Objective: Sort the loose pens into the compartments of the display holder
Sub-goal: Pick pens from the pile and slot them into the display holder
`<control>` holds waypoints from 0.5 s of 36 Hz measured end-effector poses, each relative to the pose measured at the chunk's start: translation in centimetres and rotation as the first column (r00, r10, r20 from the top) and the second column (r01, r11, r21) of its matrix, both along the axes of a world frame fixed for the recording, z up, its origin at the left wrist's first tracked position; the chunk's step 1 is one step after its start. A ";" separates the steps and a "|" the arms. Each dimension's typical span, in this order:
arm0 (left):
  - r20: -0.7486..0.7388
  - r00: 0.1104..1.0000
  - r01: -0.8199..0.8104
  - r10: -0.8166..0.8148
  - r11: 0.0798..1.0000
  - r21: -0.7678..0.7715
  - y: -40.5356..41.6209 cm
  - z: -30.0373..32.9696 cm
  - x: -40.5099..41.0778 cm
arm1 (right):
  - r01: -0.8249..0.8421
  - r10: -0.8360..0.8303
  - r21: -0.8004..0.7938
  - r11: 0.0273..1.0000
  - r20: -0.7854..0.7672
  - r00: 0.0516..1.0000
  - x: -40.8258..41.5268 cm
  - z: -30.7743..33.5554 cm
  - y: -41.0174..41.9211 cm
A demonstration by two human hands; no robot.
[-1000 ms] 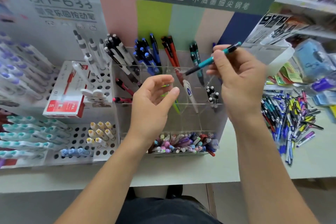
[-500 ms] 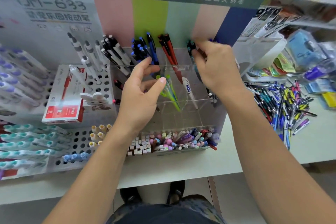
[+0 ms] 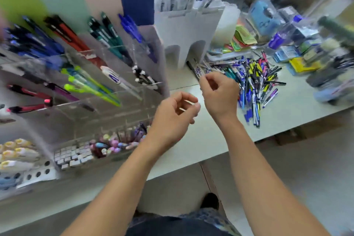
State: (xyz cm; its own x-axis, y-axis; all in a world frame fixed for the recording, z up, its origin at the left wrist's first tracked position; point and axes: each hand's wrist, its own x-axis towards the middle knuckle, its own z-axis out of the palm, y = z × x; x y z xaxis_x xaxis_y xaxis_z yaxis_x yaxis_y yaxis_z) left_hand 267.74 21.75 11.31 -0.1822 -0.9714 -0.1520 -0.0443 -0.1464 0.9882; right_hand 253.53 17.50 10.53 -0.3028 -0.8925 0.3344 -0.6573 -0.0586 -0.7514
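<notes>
Though frame's motion-blurred, loose pens lie heaped, multicolour, nr tabletop back edge; display holder at left. Right hand grip, left hand grip: both curled, contents unclear.

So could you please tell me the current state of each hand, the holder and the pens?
Right hand: at the near edge of the pile, fingers curled; whether it grips a pen is unclear.
Left hand: empty, loosely curled, in the air beside the holder.
Pile: loose, unsorted on the table.
Holder: upright, compartments partly filled with pens grouped by colour.
</notes>
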 end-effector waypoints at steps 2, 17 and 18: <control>0.095 0.994 0.055 -0.062 0.995 0.083 0.1 -2.3 -4.2 | 0.022 -0.021 0.200 0.979 -0.007 1.000 -5.2 -3.0 0.6; 0.497 0.835 -0.333 0.238 0.936 0.111 -9.4 -8.2 -18.6 | -0.209 0.316 0.480 0.852 -0.154 0.936 -23.7 -4.7 -5.7; 0.528 0.817 -0.338 0.232 0.934 0.114 -11.1 -8.8 -18.8 | -0.223 0.354 0.494 0.840 -0.188 0.916 -23.9 -4.8 -7.1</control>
